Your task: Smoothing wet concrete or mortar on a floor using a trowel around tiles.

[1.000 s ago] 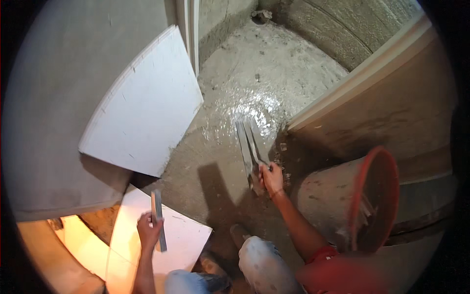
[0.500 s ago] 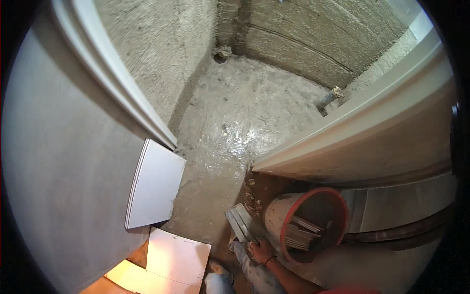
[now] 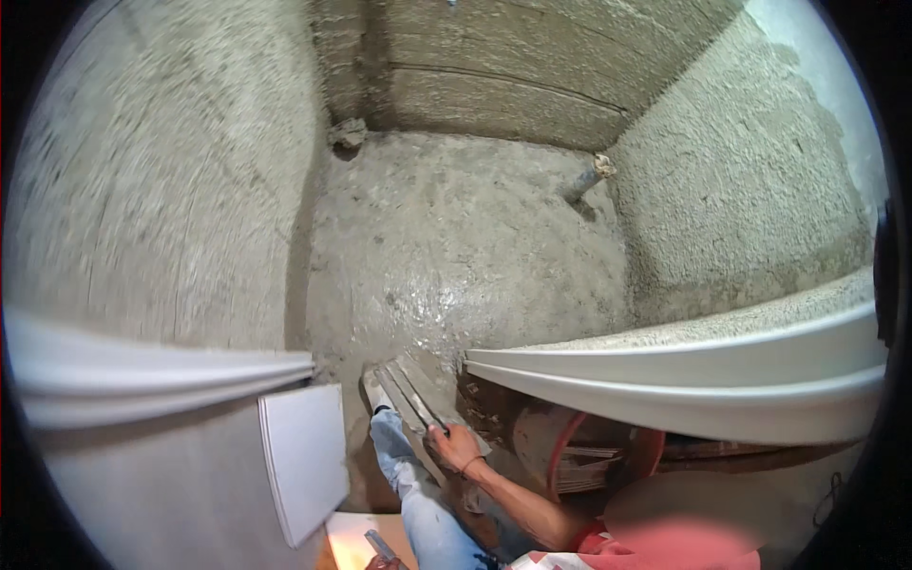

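Slippage underfoot is judged the chief hazard: the rough concrete floor (image 3: pixel 456 252) carries a wet sheen just below the centre of view, and one foot (image 3: pixel 374 388) stands beside it at 7 o'clock. A second hazard, by the same judgement, is edge contact: the long metal trowel (image 3: pixel 425 389), at 6 o'clock, has its far end just beside that foot, so a leftward sweep could catch it. The leaning stack of white tiles (image 3: pixel 306 461), at 7 o'clock near the denim trouser leg (image 3: pixel 413 489), could topple if knocked by the knee; the red-rimmed bucket (image 3: pixel 560 446), at 5 o'clock near the right forearm (image 3: pixel 522 501), could be jolted by a stray elbow. Pose: the right forearm enters from 5 o'clock and points toward 10; the right hand (image 3: pixel 455 446) has its grip closed about the trowel's handle, with the blade extending toward 11 o'clock. Whether the blade bears on the floor cannot be told. The left hand (image 3: pixel 384 563), largely cropped at the lower edge between 6 and 7 o'clock, has its grip apparently closed about a narrow grey tool (image 3: pixel 376 543) tilted toward 11.
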A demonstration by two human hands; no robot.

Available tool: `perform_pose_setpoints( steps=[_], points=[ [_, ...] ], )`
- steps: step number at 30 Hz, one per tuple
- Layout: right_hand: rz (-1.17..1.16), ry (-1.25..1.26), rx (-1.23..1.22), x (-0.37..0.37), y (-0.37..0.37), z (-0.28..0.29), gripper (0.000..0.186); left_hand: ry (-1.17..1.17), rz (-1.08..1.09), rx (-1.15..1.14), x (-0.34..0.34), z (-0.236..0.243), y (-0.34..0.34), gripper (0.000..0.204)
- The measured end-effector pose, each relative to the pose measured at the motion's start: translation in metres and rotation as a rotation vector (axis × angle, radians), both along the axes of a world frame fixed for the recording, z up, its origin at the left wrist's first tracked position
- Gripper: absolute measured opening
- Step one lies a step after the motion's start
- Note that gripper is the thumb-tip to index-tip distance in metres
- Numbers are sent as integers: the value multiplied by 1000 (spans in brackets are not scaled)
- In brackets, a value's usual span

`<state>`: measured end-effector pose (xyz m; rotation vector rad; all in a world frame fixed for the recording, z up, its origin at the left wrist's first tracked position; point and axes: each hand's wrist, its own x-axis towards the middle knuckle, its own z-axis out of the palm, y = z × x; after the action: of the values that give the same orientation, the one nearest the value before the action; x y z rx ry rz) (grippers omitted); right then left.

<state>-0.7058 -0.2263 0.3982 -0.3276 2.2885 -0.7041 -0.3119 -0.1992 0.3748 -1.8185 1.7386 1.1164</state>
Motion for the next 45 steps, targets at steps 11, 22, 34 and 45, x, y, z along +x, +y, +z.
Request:
perform_pose_setpoints(
  steps=[11,22,34,45],
  points=[
    [-465,-146,-98,-183,-217,-62,43,82,-336,-16,-129,7,-299,42],
    [-1104,28,385,-382,-102,-106,49,25,-942,-110,-316,8,-518,50],
    [-1308,-343,606,-453,-25,-142,43,-208,-1043,-29,-783,38,-600,72],
    [-1438,-291,571,-610,14,-148,39,604,-981,-95,-1167,31,-420,26]
  ],
)
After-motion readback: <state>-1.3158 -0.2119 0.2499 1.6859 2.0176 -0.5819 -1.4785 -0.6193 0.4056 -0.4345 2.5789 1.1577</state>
